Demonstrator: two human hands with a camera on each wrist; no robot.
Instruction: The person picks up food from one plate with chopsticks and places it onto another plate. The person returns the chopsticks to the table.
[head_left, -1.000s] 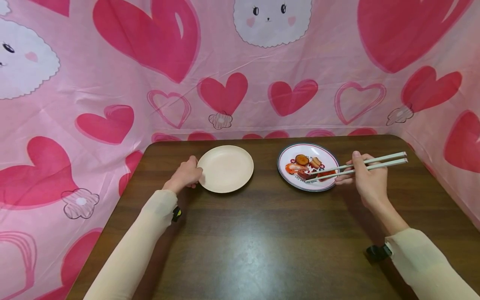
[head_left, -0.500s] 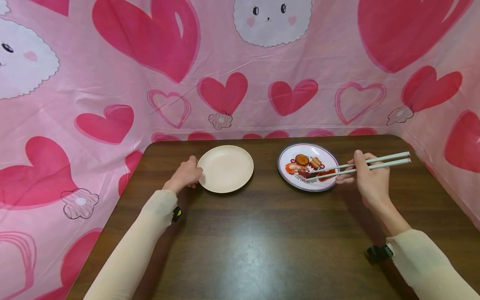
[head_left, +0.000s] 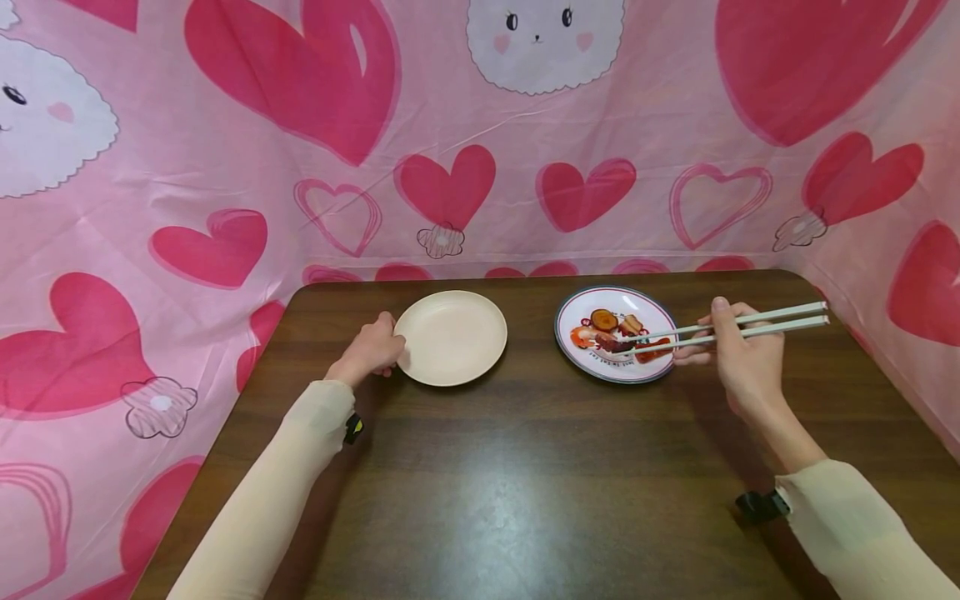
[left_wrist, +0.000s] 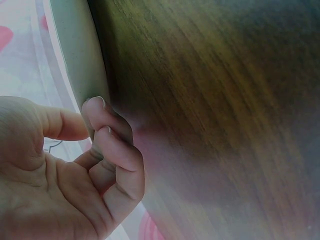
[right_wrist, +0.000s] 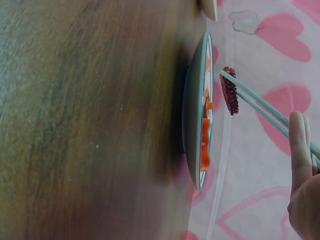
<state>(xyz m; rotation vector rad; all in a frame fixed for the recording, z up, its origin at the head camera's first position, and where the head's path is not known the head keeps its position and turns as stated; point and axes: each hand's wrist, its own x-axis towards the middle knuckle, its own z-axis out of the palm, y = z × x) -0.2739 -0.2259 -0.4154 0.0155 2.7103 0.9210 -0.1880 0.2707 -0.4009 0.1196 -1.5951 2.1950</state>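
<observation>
At the left, my left hand (head_left: 371, 346) pinches the rim of a plain beige plate (head_left: 453, 337); its thumb and curled fingers (left_wrist: 120, 152) show on that rim in the left wrist view. My right hand (head_left: 750, 367) holds pale green chopsticks (head_left: 783, 313). Their tips grip a dark red, bumpy-edged piece of food (right_wrist: 230, 92), which hangs just above a white plate (head_left: 652, 312) with a blue rim. On that plate lie a round brown slice (head_left: 603, 320), an orange shrimp-like piece (head_left: 581, 337), a tan piece (head_left: 632, 323) and a reddish-brown piece (head_left: 653, 351).
Both plates stand near the far edge of a dark wooden table (head_left: 450, 467), with a gap between them. A pink cloth (head_left: 517, 125) printed with hearts hangs behind the table and along its sides.
My right hand has shifted slightly to the right with the chopsticks, and the dark red piece of food has moved a little with them. The left hand and both plates stay put.
</observation>
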